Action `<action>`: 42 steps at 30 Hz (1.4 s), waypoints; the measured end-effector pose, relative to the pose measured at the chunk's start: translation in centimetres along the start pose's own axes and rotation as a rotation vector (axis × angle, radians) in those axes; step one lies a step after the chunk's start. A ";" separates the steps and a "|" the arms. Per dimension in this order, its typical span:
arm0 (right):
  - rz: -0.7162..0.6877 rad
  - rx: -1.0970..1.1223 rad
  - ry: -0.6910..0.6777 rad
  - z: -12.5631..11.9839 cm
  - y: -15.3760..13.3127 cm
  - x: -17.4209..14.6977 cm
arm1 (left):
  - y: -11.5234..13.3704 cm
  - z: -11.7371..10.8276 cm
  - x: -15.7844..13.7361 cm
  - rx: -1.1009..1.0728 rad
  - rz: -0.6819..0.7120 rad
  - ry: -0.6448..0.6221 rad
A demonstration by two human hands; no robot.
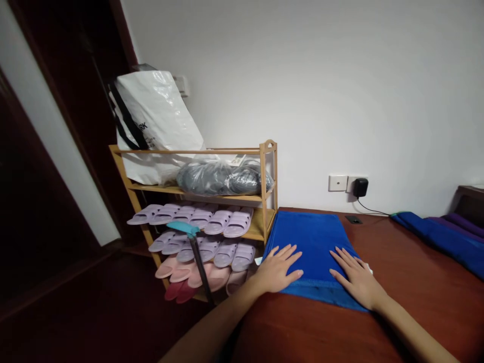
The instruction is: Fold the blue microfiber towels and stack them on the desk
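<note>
A folded blue cloth lies flat on the reddish-brown tabletop, its near edge showing a lighter blue layer underneath. My left hand rests on the cloth's left side, palm down with the fingers spread. On the right side, my right hand also lies flat, fingers stretched toward the far edge. Neither hand grips anything. Small white bits, perhaps labels, peek out beside each hand at the cloth's edges.
Left of the table stands a wooden rack with several lilac slippers, pink ones below, and a white bag on top. A blue-handled pole leans before it. More folded cloths lie right, near a plugged-in black adapter.
</note>
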State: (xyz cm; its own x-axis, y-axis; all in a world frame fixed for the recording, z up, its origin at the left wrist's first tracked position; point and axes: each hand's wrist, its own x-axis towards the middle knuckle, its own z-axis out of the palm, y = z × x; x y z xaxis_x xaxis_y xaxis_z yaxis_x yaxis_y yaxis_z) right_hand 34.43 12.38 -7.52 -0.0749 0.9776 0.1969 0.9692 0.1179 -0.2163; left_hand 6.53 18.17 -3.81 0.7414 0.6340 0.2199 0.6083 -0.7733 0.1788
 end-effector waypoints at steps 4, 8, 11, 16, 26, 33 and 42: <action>-0.002 -0.005 -0.007 0.2 0.9 2.8 | -2.0 0.5 2.4 -0.001 -0.007 -0.014; 0.005 -0.009 -0.001 0.4 1.5 4.4 | -3.2 1.0 3.9 0.000 -0.004 -0.019; -0.003 -0.005 0.001 0.5 1.8 4.9 | -3.6 1.3 4.4 0.012 -0.011 -0.008; 0.007 -0.001 0.008 0.6 2.6 4.6 | -3.7 1.8 4.4 0.017 -0.019 0.007; 0.390 -0.151 0.209 -1.6 13.6 -2.8 | -3.7 1.6 4.3 0.036 -0.009 0.013; 0.784 -0.334 0.485 -2.9 27.8 -11.5 | -3.5 1.4 4.3 0.031 -0.007 0.021; 0.638 -0.426 0.355 -4.1 26.2 -12.8 | -3.9 1.9 4.1 0.016 -0.007 0.156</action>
State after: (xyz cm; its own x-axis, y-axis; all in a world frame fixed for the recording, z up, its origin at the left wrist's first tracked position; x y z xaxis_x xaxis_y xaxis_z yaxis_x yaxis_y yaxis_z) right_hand 61.69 2.21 -11.83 0.5256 0.7131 0.4640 0.8118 -0.5835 -0.0228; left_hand 7.79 23.78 -5.37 0.6849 0.6307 0.3649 0.6186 -0.7679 0.1662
